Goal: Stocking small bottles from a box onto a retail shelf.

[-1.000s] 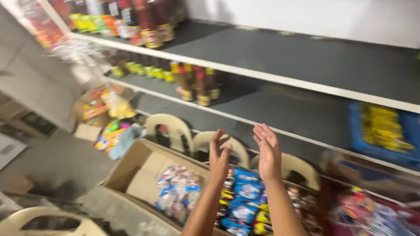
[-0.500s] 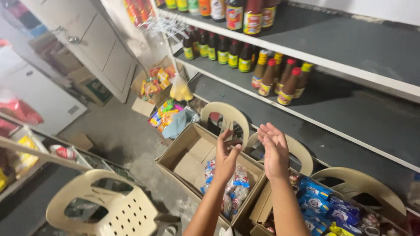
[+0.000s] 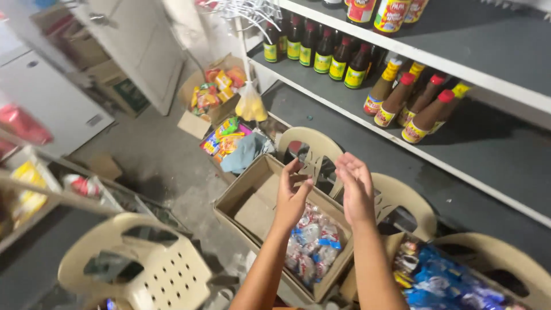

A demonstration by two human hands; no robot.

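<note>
The cardboard box (image 3: 261, 198) of small wrapped packets (image 3: 313, 244) sits just below both raised hands. The left hand (image 3: 293, 195) and right hand (image 3: 356, 189) are held apart, palms facing, fingers loosely spread, with nothing gripped. For a clean pick, the hands are best lowered straight into the open top, clear of the flaps. Just beyond the hands, beige plastic chair backs (image 3: 313, 146) crowd the box. Further up, sauce bottles (image 3: 413, 106) line the shelf (image 3: 459, 161); to the right, a box of blue packets (image 3: 442, 278) is seen.
</note>
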